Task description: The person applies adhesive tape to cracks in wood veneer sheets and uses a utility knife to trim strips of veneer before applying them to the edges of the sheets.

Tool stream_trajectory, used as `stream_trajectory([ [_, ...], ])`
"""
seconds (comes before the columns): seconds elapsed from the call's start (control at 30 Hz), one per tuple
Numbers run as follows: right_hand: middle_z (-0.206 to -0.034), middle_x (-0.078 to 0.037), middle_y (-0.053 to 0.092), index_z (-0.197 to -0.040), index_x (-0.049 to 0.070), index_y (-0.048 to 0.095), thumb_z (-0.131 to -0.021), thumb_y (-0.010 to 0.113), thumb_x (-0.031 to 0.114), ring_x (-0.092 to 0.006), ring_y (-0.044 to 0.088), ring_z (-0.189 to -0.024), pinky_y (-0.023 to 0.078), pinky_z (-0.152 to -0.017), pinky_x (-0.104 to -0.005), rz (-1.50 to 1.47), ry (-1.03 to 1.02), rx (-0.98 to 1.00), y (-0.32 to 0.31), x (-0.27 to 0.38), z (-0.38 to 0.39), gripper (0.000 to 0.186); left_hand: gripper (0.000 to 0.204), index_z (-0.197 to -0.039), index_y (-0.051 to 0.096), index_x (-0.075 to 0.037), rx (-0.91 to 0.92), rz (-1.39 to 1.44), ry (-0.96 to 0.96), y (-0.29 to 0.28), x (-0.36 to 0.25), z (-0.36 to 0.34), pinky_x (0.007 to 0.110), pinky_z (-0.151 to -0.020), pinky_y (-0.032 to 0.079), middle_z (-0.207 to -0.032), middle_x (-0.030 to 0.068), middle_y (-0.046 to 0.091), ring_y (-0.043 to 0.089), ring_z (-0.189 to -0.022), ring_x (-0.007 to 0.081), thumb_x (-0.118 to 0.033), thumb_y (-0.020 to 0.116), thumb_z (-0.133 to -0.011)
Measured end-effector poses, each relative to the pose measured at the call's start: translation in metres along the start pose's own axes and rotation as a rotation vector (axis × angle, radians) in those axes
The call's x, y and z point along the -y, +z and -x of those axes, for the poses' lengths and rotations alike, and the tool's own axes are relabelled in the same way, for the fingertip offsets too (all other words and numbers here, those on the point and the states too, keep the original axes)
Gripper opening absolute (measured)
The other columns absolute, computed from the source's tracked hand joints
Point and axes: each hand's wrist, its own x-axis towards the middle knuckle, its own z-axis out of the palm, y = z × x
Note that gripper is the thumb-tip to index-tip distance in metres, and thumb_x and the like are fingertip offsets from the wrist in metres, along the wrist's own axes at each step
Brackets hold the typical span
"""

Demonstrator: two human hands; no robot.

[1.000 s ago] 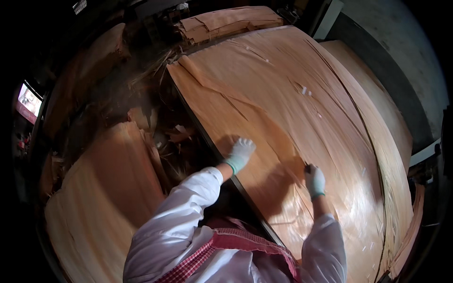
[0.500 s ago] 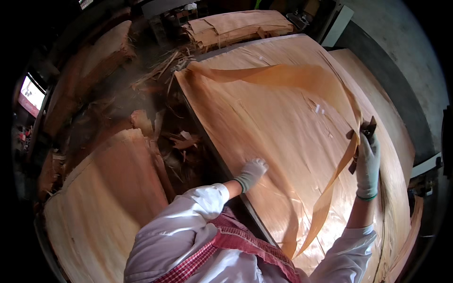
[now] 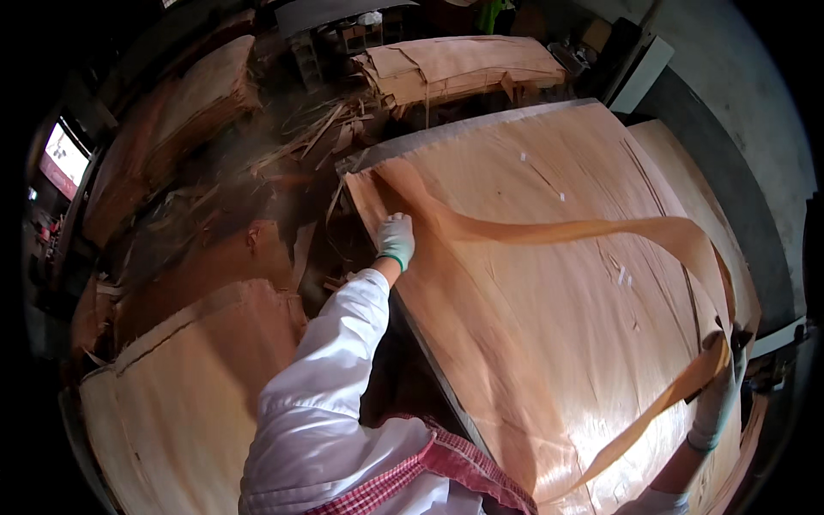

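Observation:
A broad sheet of pale orange-brown wood veneer [image 3: 532, 318] covers the stack in front of me. My left hand [image 3: 396, 238], in a whitish glove with a green cuff, rests by its left edge. Those fingers are curled down, and what is under them is hidden. At the right side my gloved right hand [image 3: 723, 395] is closed on a long, thin veneer strip [image 3: 592, 230]. This strip arches over the sheet from the far left corner, and its other end trails down toward my apron. Dark parts of a tool show by the right fingers; its kind is unclear.
Another veneer stack [image 3: 189, 369] lies at the left, with more stacks at the back left [image 3: 202, 94] and far side [image 3: 472, 69]. Torn veneer scraps [image 3: 318, 133] litter the gap between them. A grey board edge [image 3: 438, 378] borders the sheet.
My left hand has slid away from me along the sheet's left edge. The right hand has come nearer and further right, drawing the strip with it. The view has shifted a little.

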Motion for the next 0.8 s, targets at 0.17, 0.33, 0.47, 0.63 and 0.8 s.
stream_trajectory([
  [0.17, -0.109, -0.004, 0.062, -0.130, 0.003, 0.054, -0.100, 0.047, 0.030, -0.0063, 0.056, -0.083, 0.043, -0.072, -0.0200, 0.149, 0.115, -0.012, -0.007, -0.015, -0.049, 0.041, 0.020, -0.105, 0.060, -0.010, 0.008, 0.039, 0.022, 0.018, 0.033, -0.050, 0.036, -0.085, 0.050, -0.113, 0.0105, 0.061, 0.059, -0.106, 0.0262, -0.013, 0.056, -0.086],
  [0.33, -0.132, -0.020, 0.055, -0.137, -0.003, 0.045, -0.102, 0.042, 0.022, -0.0310, 0.056, -0.118, 0.044, -0.100, -0.0382, 0.888, -0.165, -0.152, -0.045, -0.101, -0.132, 0.043, 0.024, -0.108, 0.060, -0.008, -0.113, 0.014, 0.057, 0.031, 0.037, -0.052, 0.036, -0.083, 0.051, -0.111, 0.0104, 0.060, 0.059, -0.101, 0.0274, -0.014, 0.056, -0.084],
  [0.47, -0.135, -0.020, 0.052, -0.135, -0.002, 0.048, -0.100, 0.046, 0.012, -0.0332, 0.054, -0.120, 0.044, -0.102, -0.0384, 0.968, -0.299, -0.428, 0.044, -0.036, -0.113, 0.037, 0.024, -0.107, 0.060, -0.009, -0.006, 0.080, 0.115, 0.022, 0.019, -0.065, 0.035, -0.084, 0.052, -0.112, 0.0109, 0.060, 0.058, -0.106, 0.0278, -0.012, 0.057, -0.084],
  [0.63, -0.132, -0.018, 0.054, -0.123, 0.009, 0.061, -0.095, 0.050, 0.003, -0.0324, 0.058, -0.114, 0.050, -0.091, -0.0398, 0.630, -0.266, -0.023, 0.286, 0.020, -0.008, 0.031, 0.020, -0.104, 0.060, -0.008, -0.006, 0.084, 0.151, 0.040, 0.074, -0.068, 0.040, -0.088, 0.050, -0.113, 0.0134, 0.058, 0.057, -0.106, 0.0307, -0.013, 0.059, -0.084],
  [0.8, -0.129, -0.014, 0.053, -0.118, 0.010, 0.060, -0.087, 0.054, 0.002, -0.0345, 0.055, -0.114, 0.050, -0.088, -0.0434, 0.371, 0.078, 0.376, 0.431, 0.024, 0.022, 0.033, 0.021, -0.103, 0.058, -0.006, 0.073, 0.177, 0.243, 0.024, 0.071, -0.093, 0.042, -0.087, 0.050, -0.110, 0.0152, 0.056, 0.057, -0.103, 0.0335, -0.014, 0.061, -0.083],
])
